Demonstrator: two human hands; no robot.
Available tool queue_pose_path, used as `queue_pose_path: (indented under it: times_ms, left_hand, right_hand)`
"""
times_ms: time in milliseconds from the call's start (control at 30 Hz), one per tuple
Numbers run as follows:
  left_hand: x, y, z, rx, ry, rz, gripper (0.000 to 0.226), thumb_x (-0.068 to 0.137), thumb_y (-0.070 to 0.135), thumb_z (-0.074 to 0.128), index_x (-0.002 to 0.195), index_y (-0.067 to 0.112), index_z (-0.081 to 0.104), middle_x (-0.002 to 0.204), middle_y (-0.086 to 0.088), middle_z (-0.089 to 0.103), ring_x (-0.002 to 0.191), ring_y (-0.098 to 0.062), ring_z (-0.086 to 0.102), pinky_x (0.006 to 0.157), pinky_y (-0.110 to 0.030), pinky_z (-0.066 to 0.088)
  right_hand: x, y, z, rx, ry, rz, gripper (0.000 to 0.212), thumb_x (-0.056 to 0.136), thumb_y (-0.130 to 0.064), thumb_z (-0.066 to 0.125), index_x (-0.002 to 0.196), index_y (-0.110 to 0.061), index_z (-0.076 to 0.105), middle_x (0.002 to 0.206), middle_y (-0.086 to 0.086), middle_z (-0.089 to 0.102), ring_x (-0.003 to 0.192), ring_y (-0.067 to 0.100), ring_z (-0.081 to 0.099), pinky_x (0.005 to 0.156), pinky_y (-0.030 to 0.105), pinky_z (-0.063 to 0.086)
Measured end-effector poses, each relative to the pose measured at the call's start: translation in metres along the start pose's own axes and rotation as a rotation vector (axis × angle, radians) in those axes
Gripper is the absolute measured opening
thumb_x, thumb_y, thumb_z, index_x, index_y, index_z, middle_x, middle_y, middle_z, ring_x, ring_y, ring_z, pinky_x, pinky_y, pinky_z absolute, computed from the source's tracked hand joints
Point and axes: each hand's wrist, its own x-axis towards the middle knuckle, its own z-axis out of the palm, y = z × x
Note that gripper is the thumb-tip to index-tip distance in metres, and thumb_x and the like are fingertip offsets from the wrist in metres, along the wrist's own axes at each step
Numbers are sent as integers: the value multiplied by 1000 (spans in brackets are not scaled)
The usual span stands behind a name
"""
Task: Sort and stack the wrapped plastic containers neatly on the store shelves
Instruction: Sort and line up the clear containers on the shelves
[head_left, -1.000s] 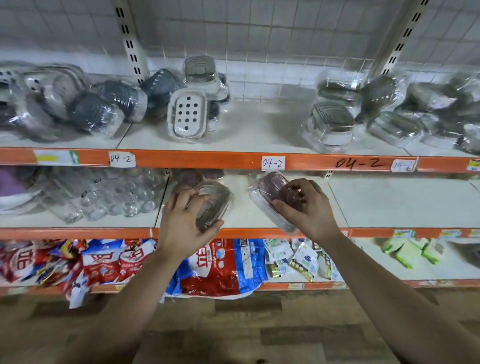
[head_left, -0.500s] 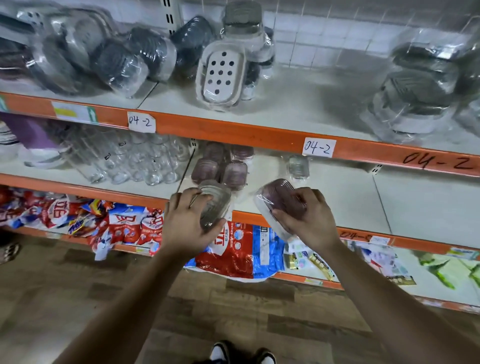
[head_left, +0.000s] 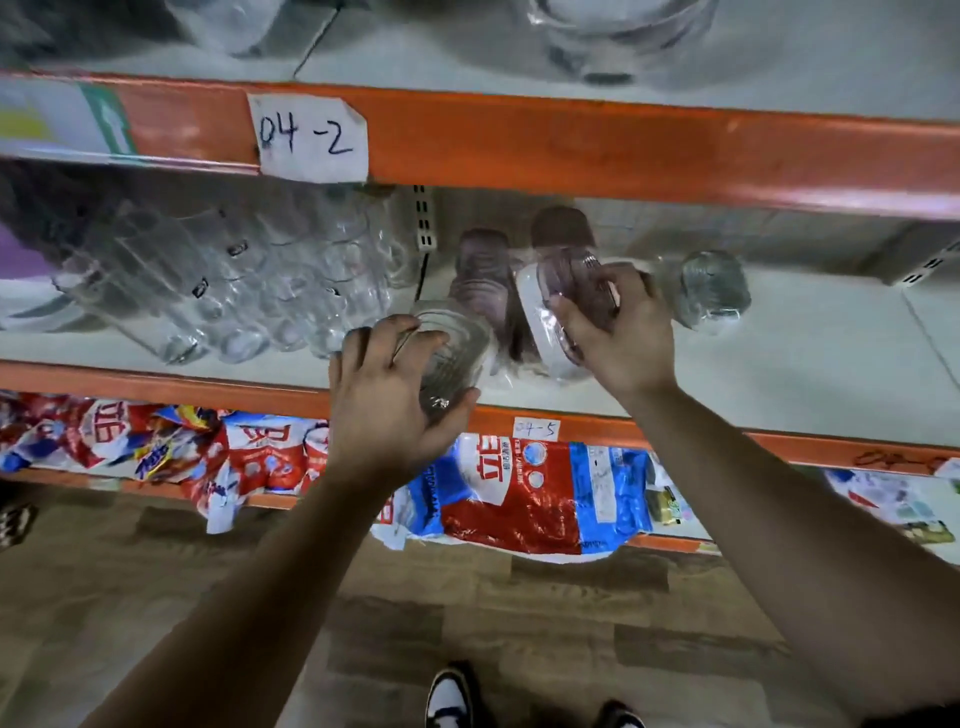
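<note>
Film wrap leaves both pieces slick, and they look light, stiff-walled and liable to crack if squeezed, so a hold across the short sides seems safest. At the front edge of the middle shelf (head_left: 779, 384), the left hand (head_left: 389, 400) has its grip curled round a clear ribbed container (head_left: 457, 348), thumb underneath. Just right of it, the right hand (head_left: 623, 343) closes its grip round a tilted mauve container (head_left: 563, 278) with a white base, in front of the standing mauve containers (head_left: 483, 270).

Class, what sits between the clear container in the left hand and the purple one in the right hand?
Head view: another wrapped purple container stands on the middle shelf between the clear container and the held purple container.
</note>
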Motion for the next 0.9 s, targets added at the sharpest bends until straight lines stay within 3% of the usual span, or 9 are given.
queue_pose_path:
  times_ms: [67,167,300,400,500,633,800,900]
  left_hand:
    - [6,-14,6,-15,15,6,62,77,60,55,119,16,65,127,-10,56,111,-35,48,92,-44,41]
    - [8,-31,17,-39,48,36,60,78,58,57,119,15,66,127,-11,56,110,-35,49,90,-44,40]
    - [6,-48,30,-87,46,95,57,81,55,59,119,14,66,126,-12,56,108,-37,51,87,-45,43]
    - [6,-59,38,-109,30,123,56,81,55,59,118,14,67,126,-11,57,108,-38,52,86,-45,42]
    - [7,-68,43,-114,36,126,56,80,54,61,115,10,68,125,-12,58,108,-39,54,86,-44,41]
    - [12,-71,46,-128,52,116,55,79,53,62,112,9,68,123,-12,59,106,-40,54,87,-45,42]
    - [18,-71,49,-163,70,134,54,79,52,62,111,8,69,123,-12,59,105,-40,53,86,-45,42]
    - [19,-73,48,-179,80,130,55,78,51,61,112,9,69,123,-12,59,105,-40,54,85,-45,42]
  right_hand:
    - [19,-9,25,-9,24,16,55,79,-52,73,121,-19,58,120,11,59,108,29,58,83,31,47]
    - [49,-23,58,-47,44,23,65,78,-60,66,123,-14,55,118,10,62,110,31,58,86,34,51]
    - [88,-34,95,-176,52,15,64,81,-62,62,117,-10,53,98,11,67,97,32,63,73,39,54]
    - [112,-38,114,-326,89,19,60,83,-60,59,119,-13,52,109,11,62,105,30,59,66,32,42]
    - [127,-41,129,-428,134,17,66,85,-70,50,123,-16,52,114,10,59,108,27,58,63,28,27]
    - [142,-42,143,-428,120,26,71,83,-72,51,130,-19,47,123,9,52,115,27,52,75,29,30]
    - [148,-41,154,-475,115,60,74,84,-71,52,137,-20,42,131,11,45,121,27,47,76,31,31]
    - [147,-35,166,-578,-27,27,71,88,-69,47,137,-18,43,132,16,45,122,32,46,75,33,31]
